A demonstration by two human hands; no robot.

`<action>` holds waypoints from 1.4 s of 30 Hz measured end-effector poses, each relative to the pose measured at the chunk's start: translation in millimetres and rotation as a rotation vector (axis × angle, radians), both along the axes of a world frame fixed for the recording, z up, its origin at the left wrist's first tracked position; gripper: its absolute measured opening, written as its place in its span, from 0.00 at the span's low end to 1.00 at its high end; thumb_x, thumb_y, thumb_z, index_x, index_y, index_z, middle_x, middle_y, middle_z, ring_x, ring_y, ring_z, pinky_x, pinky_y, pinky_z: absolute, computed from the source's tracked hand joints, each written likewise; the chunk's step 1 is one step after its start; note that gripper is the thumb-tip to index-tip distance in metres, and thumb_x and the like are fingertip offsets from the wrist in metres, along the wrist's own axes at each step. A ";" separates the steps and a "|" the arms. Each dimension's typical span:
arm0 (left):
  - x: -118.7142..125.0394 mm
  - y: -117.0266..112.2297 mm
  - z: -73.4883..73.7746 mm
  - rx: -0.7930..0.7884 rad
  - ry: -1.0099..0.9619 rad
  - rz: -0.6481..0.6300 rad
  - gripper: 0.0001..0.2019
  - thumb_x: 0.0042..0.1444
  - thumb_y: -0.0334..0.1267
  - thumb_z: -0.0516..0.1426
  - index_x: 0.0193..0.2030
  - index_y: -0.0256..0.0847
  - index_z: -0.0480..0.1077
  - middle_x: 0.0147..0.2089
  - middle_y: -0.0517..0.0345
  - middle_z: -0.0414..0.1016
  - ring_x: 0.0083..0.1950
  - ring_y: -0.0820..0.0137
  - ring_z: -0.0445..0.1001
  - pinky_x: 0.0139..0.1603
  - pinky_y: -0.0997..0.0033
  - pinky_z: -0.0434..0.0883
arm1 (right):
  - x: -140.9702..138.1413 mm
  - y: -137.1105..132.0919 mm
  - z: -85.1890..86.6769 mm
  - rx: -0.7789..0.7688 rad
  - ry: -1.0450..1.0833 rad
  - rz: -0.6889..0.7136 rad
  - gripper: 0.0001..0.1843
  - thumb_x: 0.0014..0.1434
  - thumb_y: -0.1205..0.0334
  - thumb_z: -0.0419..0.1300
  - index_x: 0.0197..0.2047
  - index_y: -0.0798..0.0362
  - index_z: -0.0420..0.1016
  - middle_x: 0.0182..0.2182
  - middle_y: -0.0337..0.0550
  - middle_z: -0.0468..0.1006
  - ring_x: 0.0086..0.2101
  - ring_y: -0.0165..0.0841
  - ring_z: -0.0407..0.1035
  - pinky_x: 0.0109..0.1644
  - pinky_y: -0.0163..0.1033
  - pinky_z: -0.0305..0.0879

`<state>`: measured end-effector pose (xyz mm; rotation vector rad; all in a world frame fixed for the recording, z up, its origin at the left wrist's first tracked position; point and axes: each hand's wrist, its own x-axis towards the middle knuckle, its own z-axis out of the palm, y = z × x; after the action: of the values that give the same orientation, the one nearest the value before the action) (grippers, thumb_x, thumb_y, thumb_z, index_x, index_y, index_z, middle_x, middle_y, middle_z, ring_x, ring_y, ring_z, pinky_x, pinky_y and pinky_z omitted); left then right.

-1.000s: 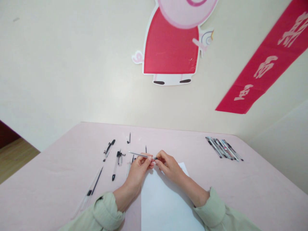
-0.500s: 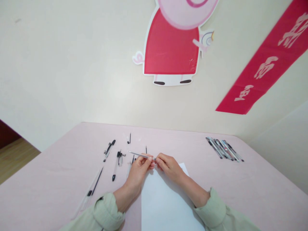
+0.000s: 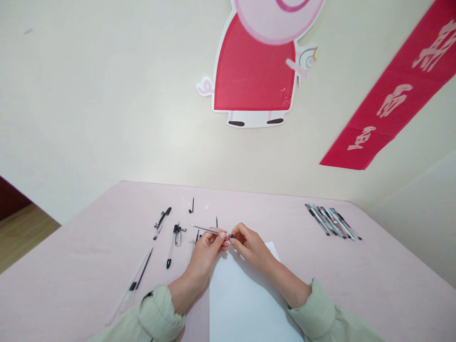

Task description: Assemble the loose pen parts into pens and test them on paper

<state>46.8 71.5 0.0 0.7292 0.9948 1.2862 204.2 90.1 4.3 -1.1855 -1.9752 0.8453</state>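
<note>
My left hand (image 3: 207,248) is closed on a slim pen (image 3: 206,229) with a pale barrel, held nearly level above the top of a white paper sheet (image 3: 245,294). Its pointed end sticks out to the left, and its black end shows at the right, past my left fingertips. At that black end, the thumb and bent forefinger of my right hand (image 3: 249,244) pinch together. Just behind my left hand, some pen parts (image 3: 197,235) are partly hidden by it.
Loose pen parts lie left on the pink tablecloth: a clear barrel with a black cap (image 3: 169,262), a dark refill (image 3: 144,268), a black cap (image 3: 164,217), and a small dark piece (image 3: 193,204). A row of several pens (image 3: 331,222) lies at right. The wall (image 3: 142,118) stands behind.
The right fingers have shifted slightly at the pen's end, and more of its black end now shows. My left hand has stayed in place with the pen.
</note>
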 end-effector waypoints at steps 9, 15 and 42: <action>0.5 0.0 -0.3 -0.005 0.000 -0.004 0.19 0.43 0.47 0.68 0.36 0.36 0.73 0.30 0.57 0.77 0.31 0.72 0.74 0.37 0.72 0.71 | -0.5 -0.2 4.2 0.003 -0.011 0.010 0.05 0.62 0.62 0.54 0.33 0.52 0.66 0.25 0.34 0.68 0.26 0.28 0.62 0.31 0.32 0.56; 0.0 0.8 -1.6 0.002 0.003 -0.011 0.19 0.43 0.47 0.68 0.36 0.36 0.73 0.31 0.57 0.77 0.31 0.73 0.74 0.37 0.72 0.71 | -0.5 -0.8 4.2 -0.001 -0.038 0.032 0.12 0.65 0.63 0.49 0.30 0.52 0.66 0.24 0.35 0.68 0.26 0.28 0.62 0.32 0.32 0.57; -0.2 1.8 -2.8 0.002 0.006 -0.018 0.19 0.43 0.47 0.68 0.37 0.35 0.73 0.31 0.57 0.76 0.31 0.73 0.73 0.36 0.73 0.71 | 0.7 -1.3 3.2 -0.004 -0.034 0.021 0.10 0.64 0.62 0.50 0.32 0.51 0.66 0.23 0.34 0.68 0.25 0.28 0.61 0.31 0.32 0.55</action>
<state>46.6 73.4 -2.8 0.7421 0.9905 1.2701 204.9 88.8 7.5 -1.1913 -2.0173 0.8453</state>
